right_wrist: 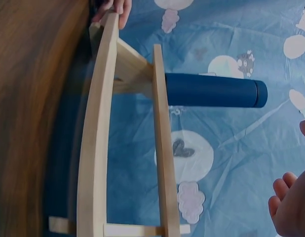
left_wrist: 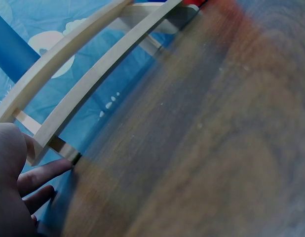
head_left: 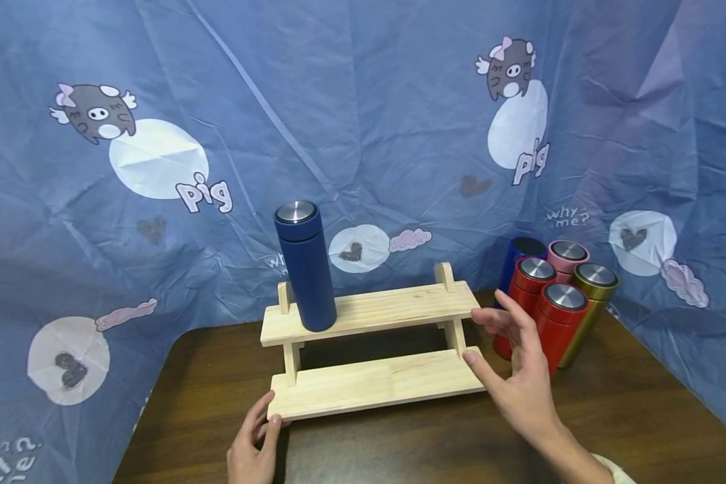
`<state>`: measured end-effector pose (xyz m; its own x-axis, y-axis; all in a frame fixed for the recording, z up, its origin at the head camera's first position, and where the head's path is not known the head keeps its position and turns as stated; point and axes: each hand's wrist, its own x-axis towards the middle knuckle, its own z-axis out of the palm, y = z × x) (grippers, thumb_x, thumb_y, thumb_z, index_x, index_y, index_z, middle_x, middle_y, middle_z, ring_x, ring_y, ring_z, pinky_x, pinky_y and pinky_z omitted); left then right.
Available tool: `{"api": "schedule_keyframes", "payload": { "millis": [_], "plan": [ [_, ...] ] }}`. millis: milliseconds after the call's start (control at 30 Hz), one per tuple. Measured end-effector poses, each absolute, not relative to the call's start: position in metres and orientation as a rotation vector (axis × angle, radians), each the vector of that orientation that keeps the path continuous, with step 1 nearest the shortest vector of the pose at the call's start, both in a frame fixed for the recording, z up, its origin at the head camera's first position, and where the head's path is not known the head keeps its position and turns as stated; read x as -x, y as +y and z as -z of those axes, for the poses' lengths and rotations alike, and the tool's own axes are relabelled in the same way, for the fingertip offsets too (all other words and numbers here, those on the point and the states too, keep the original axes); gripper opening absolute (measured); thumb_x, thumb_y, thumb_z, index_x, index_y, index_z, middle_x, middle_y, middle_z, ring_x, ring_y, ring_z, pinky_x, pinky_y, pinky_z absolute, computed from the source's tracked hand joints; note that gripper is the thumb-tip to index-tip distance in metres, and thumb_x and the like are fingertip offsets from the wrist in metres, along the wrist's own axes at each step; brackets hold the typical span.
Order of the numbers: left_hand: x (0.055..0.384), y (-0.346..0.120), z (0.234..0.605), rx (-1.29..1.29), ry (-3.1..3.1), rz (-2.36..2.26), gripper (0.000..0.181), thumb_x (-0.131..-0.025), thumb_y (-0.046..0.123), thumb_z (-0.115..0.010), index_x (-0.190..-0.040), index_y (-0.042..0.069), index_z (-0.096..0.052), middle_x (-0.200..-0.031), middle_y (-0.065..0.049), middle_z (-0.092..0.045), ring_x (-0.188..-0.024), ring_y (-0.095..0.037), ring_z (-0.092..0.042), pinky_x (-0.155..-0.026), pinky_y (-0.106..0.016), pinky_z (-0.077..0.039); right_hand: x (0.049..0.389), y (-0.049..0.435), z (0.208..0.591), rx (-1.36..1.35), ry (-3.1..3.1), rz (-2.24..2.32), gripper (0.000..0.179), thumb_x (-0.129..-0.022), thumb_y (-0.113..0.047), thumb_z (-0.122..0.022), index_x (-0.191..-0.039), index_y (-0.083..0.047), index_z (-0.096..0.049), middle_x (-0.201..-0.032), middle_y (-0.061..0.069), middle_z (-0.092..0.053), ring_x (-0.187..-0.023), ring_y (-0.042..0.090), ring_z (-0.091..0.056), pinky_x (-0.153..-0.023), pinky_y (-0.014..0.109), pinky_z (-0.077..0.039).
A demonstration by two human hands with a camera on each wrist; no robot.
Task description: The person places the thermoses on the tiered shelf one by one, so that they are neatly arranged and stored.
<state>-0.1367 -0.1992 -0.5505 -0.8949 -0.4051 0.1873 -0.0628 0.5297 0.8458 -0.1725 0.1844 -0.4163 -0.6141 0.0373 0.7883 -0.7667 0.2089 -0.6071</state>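
A pale two-tier wooden shelf [head_left: 387,380] stands on the table. At its left end my left hand [head_left: 255,444] grips the corner of the lower board, thumb at the front and fingers round the side; the left wrist view shows this hand [left_wrist: 12,173] at the shelf end. On the upper board, toward the left, a dark blue vacuum flask [head_left: 308,269] with a steel-topped lid stands upright. By the shelf's right end my right hand [head_left: 523,376] is raised, thumb and fingers spread apart and holding nothing. It partly covers a red flask [head_left: 559,323] behind it.
Several more flasks cluster at the right: another red flask [head_left: 534,275], a pink one [head_left: 567,255], a gold one [head_left: 595,289] and a blue one [head_left: 523,250]. A blue patterned cloth [head_left: 363,121] hangs behind the brown wooden table [head_left: 199,396].
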Motion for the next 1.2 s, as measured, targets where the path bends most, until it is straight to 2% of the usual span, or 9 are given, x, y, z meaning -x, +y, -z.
{"api": "schedule_keyframes", "payload": {
  "millis": [200, 267, 400, 467, 600, 767, 867, 1033, 1200],
  "plan": [
    [0.136, -0.200, 0.547, -0.413, -2.419, 1.346, 0.044, -0.109, 0.016, -0.071, -0.153, 0.018, -0.067, -0.119, -0.013, -0.084, -0.105, -0.008, -0.079, -0.107, -0.052, -0.047, 0.172, 0.201, 0.422, -0.667, -1.781, -1.472, 0.094, -0.072, 0.034, -0.075, -0.158, 0.012, -0.044, -0.134, 0.016, -0.070, -0.127, 0.022, -0.063, -0.109, 0.027, -0.045],
    [0.137, -0.199, 0.546, -0.422, -2.421, 1.353, 0.044, -0.109, 0.016, -0.071, -0.153, 0.018, -0.067, -0.120, -0.013, -0.083, -0.105, -0.007, -0.078, -0.106, -0.048, -0.047, 0.171, 0.207, 0.425, -0.662, -1.778, -1.464, 0.091, -0.071, 0.035, -0.075, -0.155, 0.015, -0.046, -0.135, 0.014, -0.070, -0.128, 0.022, -0.063, -0.109, 0.027, -0.045],
    [0.137, -0.198, 0.546, -0.428, -2.416, 1.353, 0.044, -0.109, 0.015, -0.072, -0.152, 0.018, -0.068, -0.120, -0.012, -0.084, -0.102, -0.004, -0.078, -0.102, -0.033, -0.046, 0.169, 0.218, 0.429, -0.633, -1.760, -1.444, 0.087, -0.070, 0.036, -0.074, -0.151, 0.018, -0.047, -0.134, 0.011, -0.071, -0.127, 0.021, -0.064, -0.109, 0.026, -0.045],
    [0.137, -0.199, 0.546, -0.430, -2.411, 1.356, 0.044, -0.109, 0.015, -0.072, -0.152, 0.019, -0.068, -0.118, -0.012, -0.084, -0.102, -0.003, -0.078, -0.101, -0.031, -0.045, 0.169, 0.224, 0.430, -0.608, -1.750, -1.440, 0.087, -0.070, 0.035, -0.073, -0.151, 0.018, -0.047, -0.133, 0.009, -0.072, -0.126, 0.020, -0.064, -0.108, 0.026, -0.045],
    [0.137, -0.200, 0.546, -0.436, -2.418, 1.356, 0.044, -0.109, 0.015, -0.071, -0.153, 0.019, -0.067, -0.112, -0.009, -0.085, -0.104, -0.005, -0.078, -0.104, -0.041, -0.046, 0.171, 0.235, 0.429, -0.571, -1.709, -1.439, 0.084, -0.072, 0.035, -0.070, -0.151, 0.019, -0.047, -0.132, 0.008, -0.072, -0.124, 0.020, -0.064, -0.107, 0.026, -0.045],
    [0.137, -0.200, 0.548, -0.423, -2.416, 1.376, 0.044, -0.109, 0.015, -0.071, -0.153, 0.018, -0.066, -0.112, -0.009, -0.085, -0.105, -0.007, -0.078, -0.108, -0.053, -0.045, 0.177, 0.250, 0.428, -0.528, -1.618, -1.468, 0.075, -0.076, 0.035, -0.067, -0.147, 0.021, -0.050, -0.130, 0.009, -0.074, -0.122, 0.021, -0.065, -0.106, 0.026, -0.044],
    [0.137, -0.200, 0.549, -0.426, -2.410, 1.380, 0.044, -0.110, 0.015, -0.071, -0.153, 0.018, -0.066, -0.113, -0.010, -0.085, -0.102, -0.004, -0.078, -0.107, -0.052, -0.045, 0.181, 0.258, 0.427, -0.466, -1.579, -1.464, 0.070, -0.077, 0.034, -0.067, -0.144, 0.022, -0.053, -0.127, 0.008, -0.074, -0.121, 0.020, -0.065, -0.105, 0.026, -0.044],
    [0.136, -0.200, 0.549, -0.427, -2.411, 1.361, 0.044, -0.110, 0.017, -0.071, -0.153, 0.020, -0.067, -0.112, -0.007, -0.085, -0.104, -0.002, -0.077, -0.104, -0.043, -0.045, 0.185, 0.269, 0.427, -0.343, -1.553, -1.403, 0.062, -0.079, 0.031, -0.070, -0.139, 0.020, -0.059, -0.123, 0.002, -0.075, -0.118, 0.017, -0.067, -0.104, 0.024, -0.046],
    [0.136, -0.199, 0.549, -0.416, -2.403, 1.358, 0.043, -0.109, 0.018, -0.072, -0.153, 0.020, -0.067, -0.111, -0.008, -0.085, -0.105, -0.004, -0.077, -0.105, -0.045, -0.045, 0.186, 0.273, 0.421, -0.231, -1.548, -1.343, 0.054, -0.080, 0.024, -0.075, -0.133, 0.019, -0.065, -0.124, -0.004, -0.072, -0.116, 0.013, -0.065, -0.104, 0.022, -0.046]
  ]
}}
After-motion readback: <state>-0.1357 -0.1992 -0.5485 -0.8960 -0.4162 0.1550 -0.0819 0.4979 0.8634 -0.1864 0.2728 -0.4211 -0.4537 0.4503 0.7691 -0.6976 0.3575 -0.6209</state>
